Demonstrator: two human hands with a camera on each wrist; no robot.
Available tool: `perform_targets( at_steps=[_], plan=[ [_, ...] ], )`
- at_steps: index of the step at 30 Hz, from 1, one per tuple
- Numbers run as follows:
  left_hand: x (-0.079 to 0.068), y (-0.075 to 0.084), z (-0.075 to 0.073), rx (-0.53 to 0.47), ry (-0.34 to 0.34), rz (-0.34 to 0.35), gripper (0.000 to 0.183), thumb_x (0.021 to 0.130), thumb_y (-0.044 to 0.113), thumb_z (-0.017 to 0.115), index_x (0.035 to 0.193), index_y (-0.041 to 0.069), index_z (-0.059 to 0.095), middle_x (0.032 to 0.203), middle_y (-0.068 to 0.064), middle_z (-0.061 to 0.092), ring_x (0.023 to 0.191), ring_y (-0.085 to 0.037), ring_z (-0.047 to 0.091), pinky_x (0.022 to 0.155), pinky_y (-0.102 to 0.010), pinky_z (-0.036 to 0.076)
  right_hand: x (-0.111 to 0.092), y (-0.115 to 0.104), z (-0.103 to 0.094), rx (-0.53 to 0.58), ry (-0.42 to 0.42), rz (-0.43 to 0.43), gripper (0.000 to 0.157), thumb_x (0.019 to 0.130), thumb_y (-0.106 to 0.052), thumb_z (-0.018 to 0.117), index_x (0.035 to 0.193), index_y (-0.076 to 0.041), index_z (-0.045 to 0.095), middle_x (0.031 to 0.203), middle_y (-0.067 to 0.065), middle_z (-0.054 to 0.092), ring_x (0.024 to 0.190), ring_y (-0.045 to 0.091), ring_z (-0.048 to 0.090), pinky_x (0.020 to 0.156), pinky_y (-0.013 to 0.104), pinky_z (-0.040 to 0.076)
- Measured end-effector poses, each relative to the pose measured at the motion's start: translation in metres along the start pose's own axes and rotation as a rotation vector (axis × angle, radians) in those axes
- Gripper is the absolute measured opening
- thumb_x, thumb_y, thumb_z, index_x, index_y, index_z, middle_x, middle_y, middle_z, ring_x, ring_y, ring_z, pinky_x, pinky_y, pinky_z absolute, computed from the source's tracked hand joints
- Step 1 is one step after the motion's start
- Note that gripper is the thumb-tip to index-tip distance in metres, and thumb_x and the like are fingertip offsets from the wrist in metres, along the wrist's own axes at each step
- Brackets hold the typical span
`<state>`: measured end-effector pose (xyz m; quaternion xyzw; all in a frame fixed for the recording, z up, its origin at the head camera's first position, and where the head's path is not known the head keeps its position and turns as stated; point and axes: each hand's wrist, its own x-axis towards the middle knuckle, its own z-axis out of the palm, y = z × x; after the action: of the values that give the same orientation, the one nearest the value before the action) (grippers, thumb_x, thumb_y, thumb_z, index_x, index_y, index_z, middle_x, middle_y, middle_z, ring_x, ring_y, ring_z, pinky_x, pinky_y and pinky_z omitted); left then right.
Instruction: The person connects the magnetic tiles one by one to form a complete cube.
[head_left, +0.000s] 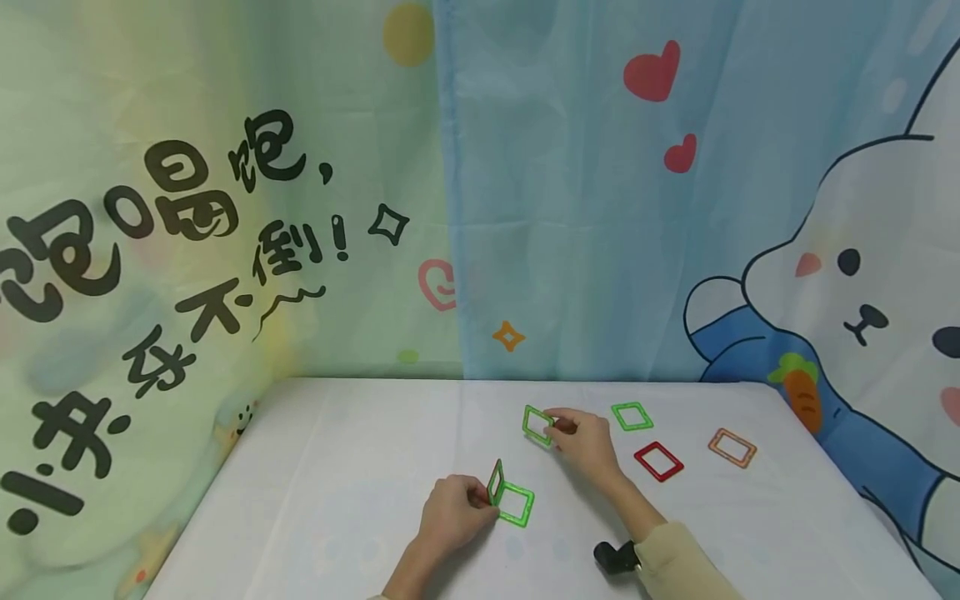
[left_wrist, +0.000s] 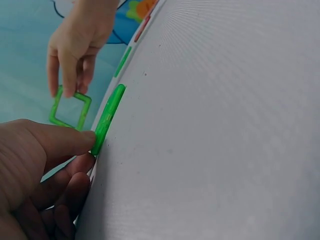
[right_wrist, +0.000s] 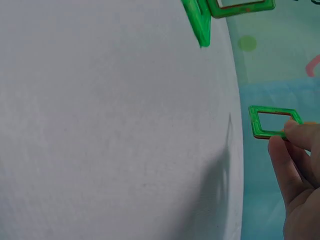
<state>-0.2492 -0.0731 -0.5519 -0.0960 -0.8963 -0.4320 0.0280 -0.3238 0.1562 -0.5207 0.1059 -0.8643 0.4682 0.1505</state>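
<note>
The left hand [head_left: 454, 514] pinches a touching pair of green plastic square frames [head_left: 518, 488], one upright, one flat, at near centre, so the right hand [head_left: 588, 444], pinching another green plastic square frame [head_left: 525, 418] farther right, should probably approach slowly, edges aligned.

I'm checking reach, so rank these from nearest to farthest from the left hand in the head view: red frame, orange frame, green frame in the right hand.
1. Green frame, pinched by the right hand, ahead and rightward.
2. Red frame, lying farther right.
3. Orange frame, rightmost.
</note>
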Motion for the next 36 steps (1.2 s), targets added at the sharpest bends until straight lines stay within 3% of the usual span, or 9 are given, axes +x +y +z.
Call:
perform_targets(
  at_steps=[8, 17, 24, 36],
  plan=[
    [0.003, 0.005, -0.002, 0.015, -0.023, -0.009, 0.014, 0.074, 0.013, 0.083, 0.073, 0.015, 0.069, 0.061, 0.013, 0.059, 0.053, -0.004, 0.053, 0.052, -0.025, 0.044, -0.012, -0.020, -0.009, 0.020, -0.031, -0.047, 0.023, 0.081, 0.001, 0.076, 0.104, -0.005, 0.075, 0.082, 0.007, 0.071, 0.066, 0.021, 0.067, 0.054, 0.025, 0.051],
    [0.004, 0.007, -0.007, 0.027, -0.089, -0.036, 0.016, 0.074, 0.012, 0.082, 0.071, 0.015, 0.067, 0.058, 0.011, 0.057, 0.051, -0.007, 0.051, 0.048, -0.024, 0.042, -0.023, -0.033, -0.012, 0.007, -0.069, -0.123, 0.024, 0.079, 0.001, 0.078, 0.101, -0.007, 0.076, 0.080, 0.001, 0.071, 0.066, 0.009, 0.065, 0.055, 0.024, 0.052],
    [0.009, 0.010, -0.008, 0.034, -0.072, -0.009, 0.016, 0.075, 0.014, 0.082, 0.071, 0.016, 0.067, 0.059, 0.012, 0.057, 0.051, -0.005, 0.051, 0.048, -0.023, 0.041, -0.023, -0.037, -0.018, 0.020, -0.100, -0.184, 0.024, 0.078, 0.001, 0.079, 0.101, -0.008, 0.076, 0.079, 0.000, 0.071, 0.064, 0.020, 0.067, 0.053, 0.025, 0.051],
    [0.006, 0.007, -0.008, 0.049, -0.083, -0.001, 0.017, 0.074, 0.014, 0.082, 0.073, 0.016, 0.065, 0.060, 0.012, 0.056, 0.051, -0.005, 0.050, 0.048, -0.023, 0.041, -0.035, -0.029, -0.014, 0.048, -0.203, -0.157, 0.023, 0.078, -0.001, 0.079, 0.100, -0.008, 0.075, 0.080, -0.001, 0.071, 0.065, 0.009, 0.064, 0.055, 0.026, 0.052]
  ],
)
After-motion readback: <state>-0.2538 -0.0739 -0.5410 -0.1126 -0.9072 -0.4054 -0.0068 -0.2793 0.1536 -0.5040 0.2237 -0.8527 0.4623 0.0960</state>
